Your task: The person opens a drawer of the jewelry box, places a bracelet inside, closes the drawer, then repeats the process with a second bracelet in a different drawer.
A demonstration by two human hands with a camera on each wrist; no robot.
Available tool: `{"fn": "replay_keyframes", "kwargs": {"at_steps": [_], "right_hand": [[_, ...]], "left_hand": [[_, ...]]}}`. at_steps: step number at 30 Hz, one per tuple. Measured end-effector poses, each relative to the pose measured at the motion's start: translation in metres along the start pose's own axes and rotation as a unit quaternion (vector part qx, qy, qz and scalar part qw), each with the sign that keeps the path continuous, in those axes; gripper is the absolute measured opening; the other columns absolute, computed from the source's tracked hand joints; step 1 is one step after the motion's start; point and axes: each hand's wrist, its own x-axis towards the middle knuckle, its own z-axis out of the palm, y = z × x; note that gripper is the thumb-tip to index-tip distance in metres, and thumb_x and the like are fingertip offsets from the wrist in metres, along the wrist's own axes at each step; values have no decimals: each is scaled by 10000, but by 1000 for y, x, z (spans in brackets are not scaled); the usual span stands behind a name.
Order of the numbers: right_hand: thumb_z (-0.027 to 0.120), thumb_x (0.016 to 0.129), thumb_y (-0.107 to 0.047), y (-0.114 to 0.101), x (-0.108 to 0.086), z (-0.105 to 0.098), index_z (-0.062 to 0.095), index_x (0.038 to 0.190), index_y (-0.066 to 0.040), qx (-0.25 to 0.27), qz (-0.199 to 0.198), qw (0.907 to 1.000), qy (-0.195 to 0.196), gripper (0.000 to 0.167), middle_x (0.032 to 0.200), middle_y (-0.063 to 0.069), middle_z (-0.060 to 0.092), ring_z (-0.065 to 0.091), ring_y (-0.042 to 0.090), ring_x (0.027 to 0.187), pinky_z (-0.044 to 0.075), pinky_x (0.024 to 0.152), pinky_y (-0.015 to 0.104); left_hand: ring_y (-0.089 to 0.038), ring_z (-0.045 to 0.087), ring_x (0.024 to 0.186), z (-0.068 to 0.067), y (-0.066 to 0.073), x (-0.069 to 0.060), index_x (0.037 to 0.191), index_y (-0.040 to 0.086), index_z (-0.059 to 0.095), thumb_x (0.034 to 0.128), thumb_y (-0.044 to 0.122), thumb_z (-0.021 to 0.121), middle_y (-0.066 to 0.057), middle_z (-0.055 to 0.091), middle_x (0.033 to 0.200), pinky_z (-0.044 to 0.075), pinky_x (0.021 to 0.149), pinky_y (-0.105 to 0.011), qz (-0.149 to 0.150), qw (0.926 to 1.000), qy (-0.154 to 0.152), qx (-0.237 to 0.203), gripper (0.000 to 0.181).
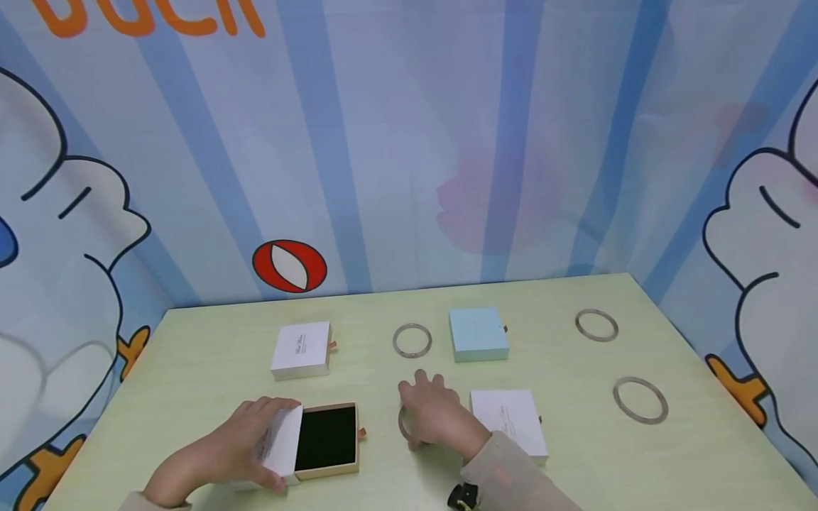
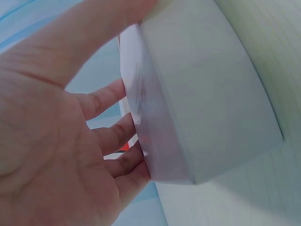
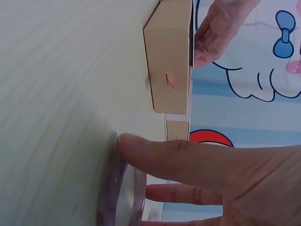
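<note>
Left grip, closed on the white box; right grip, closure indeterminable, at a bangle well short of the table's back edge. Bangle: probably light, stiff, slippery, brittle; pinch 2 opposite rims.

Wht cover here, tan drawer, v. dark green lining; greyish bangle; lt. blue box; wht boxes w/ dark lettering; tbl. pale yellow-green, faint grain; backdrop blue-striped, orange letters, red & wht ball!

White rectangular cardboard box, tan dark-lined drawer partly out; greyish round bangle near its right
</note>
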Motion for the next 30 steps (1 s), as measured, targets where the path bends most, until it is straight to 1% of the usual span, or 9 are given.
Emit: {"fn": "replay_keyframes", "kwargs": {"at_steps": [4, 7, 11, 16, 20, 25, 30], "right_hand": [[972, 595, -149, 0, -1, 1, 589, 1021, -86, -33, -90, 9999, 76, 576, 1033, 127, 494, 456, 292, 825, 449, 559, 383], [968, 589, -119, 0, -1, 2, 581, 1003, -84, -29, -86, 9999, 92, 568, 1014, 122, 483, 443, 292, 813, 440, 548, 374], [953, 585, -74, 0, 1, 2, 568, 980, -73, 106, -105, 9999, 85, 551, 992, 123, 469, 424, 296, 805, 431, 542, 378], [964, 573, -101, 1, 3, 2, 576, 985, -75, 297, -50, 9995, -8, 567, 1007, 130, 472, 438, 316, 848, 454, 588, 417], [966, 557, -108, 2, 5, 2, 584, 986, -85, 437, 30, 9990, -68, 576, 1018, 135, 474, 448, 328, 874, 462, 621, 445], [953, 559, -111, 3, 4, 0, 589, 983, -81, 541, -37, 9985, 1, 561, 1005, 135, 475, 451, 326, 869, 461, 601, 431], [939, 576, -136, 4, 3, -4, 594, 1038, -70, 737, -107, 9971, 158, 581, 1033, 145, 482, 451, 327, 880, 470, 595, 432]], "left_hand": [[-316, 438, 1115, 0, 0, -1, 1413, 89, 448, 550, 388, 979, -102, 510, 1329, 415, 929, -611, -70, 10000, 5, -45, 1057], [-315, 437, 1128, 0, 1, -1, 1418, 92, 447, 549, 395, 980, -97, 506, 1345, 410, 945, -616, -117, 9999, 10, -50, 1064], [-341, 437, 1141, -2, 1, -1, 1414, 71, 452, 556, 369, 980, -118, 510, 1338, 401, 937, -618, 2, 10000, -1, -24, 1051], [-362, 439, 1143, -2, 0, -1, 1409, 56, 451, 560, 379, 976, -133, 513, 1330, 392, 929, -621, 180, 9998, 12, 7, 1049], [-361, 439, 1147, -1, -1, -2, 1409, 53, 449, 561, 391, 974, -136, 513, 1332, 391, 933, -622, 222, 9997, 23, 26, 1053], [-358, 436, 1152, -1, -1, -2, 1410, 54, 448, 560, 384, 976, -133, 511, 1335, 389, 939, -624, 195, 9998, 20, -8, 1054], [-360, 433, 1157, -1, -2, -2, 1411, 56, 447, 562, 379, 975, -134, 509, 1337, 386, 941, -625, 184, 9998, -2, -60, 1051]]}}
